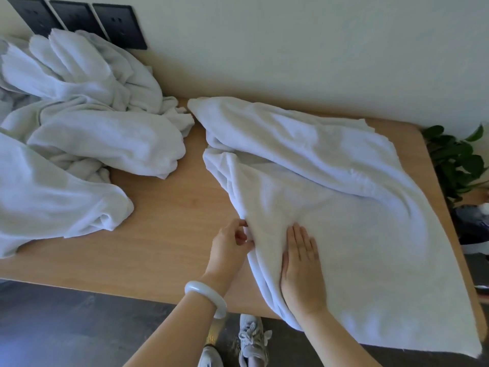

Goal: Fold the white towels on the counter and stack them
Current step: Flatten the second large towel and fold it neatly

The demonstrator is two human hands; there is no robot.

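Note:
A large white towel (344,213) lies spread and rumpled over the right half of the wooden counter (174,213), its near edge hanging over the front. My left hand (230,247) pinches the towel's left edge between thumb and fingers. My right hand (301,271) lies flat, fingers straight, pressing on the towel just right of that edge. A heap of unfolded white towels (79,123) covers the counter's left side.
Three black wall sockets (79,19) sit on the wall behind the heap. A green plant (457,160) stands past the counter's right end. The dark floor and my shoes (251,337) show below the front edge.

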